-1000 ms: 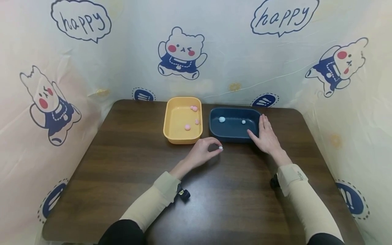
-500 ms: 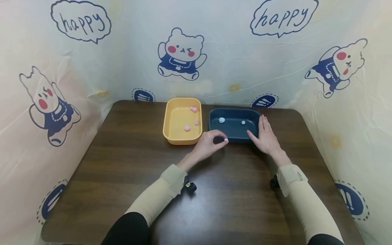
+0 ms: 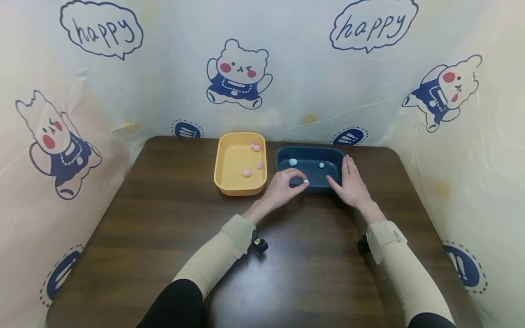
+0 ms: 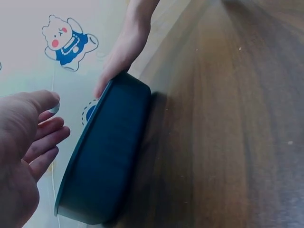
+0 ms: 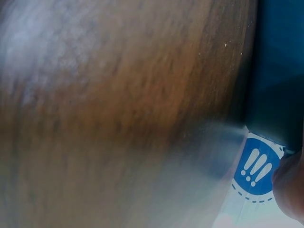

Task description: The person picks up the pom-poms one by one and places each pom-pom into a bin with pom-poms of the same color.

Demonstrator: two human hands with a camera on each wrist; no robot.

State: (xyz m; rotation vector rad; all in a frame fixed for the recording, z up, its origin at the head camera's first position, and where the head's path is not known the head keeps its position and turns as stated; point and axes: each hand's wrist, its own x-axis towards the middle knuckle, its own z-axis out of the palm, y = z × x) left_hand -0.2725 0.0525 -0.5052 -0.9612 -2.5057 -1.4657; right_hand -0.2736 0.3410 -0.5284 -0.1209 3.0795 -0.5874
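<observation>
Between thumb and index finger, my left hand [image 3: 282,187] pinches a small pale blue ball [image 3: 306,181]. It is over the front rim of a dark blue tray [image 3: 306,157]; in the left wrist view the ball [image 4: 55,108] shows at the fingertips. Two light blue balls lie in that tray, a larger one [image 3: 293,162] at left and a smaller one [image 3: 321,165] to its right. My right hand [image 3: 355,189] rests against the tray's right end with straight fingers, its thumb at the front rim. Only part of this hand shows in the right wrist view.
A yellow tray [image 3: 231,164] stands just left of the blue one, with several pink balls inside, such as one pink ball [image 3: 246,173] near its front. Both sit near the back of a brown wooden table [image 3: 164,205], before a patterned curtain [image 3: 295,91].
My left hand has moved forward and right, carrying the pinched ball from the table in front of the trays to over the blue tray's front rim. The right hand stays at the tray's end.
</observation>
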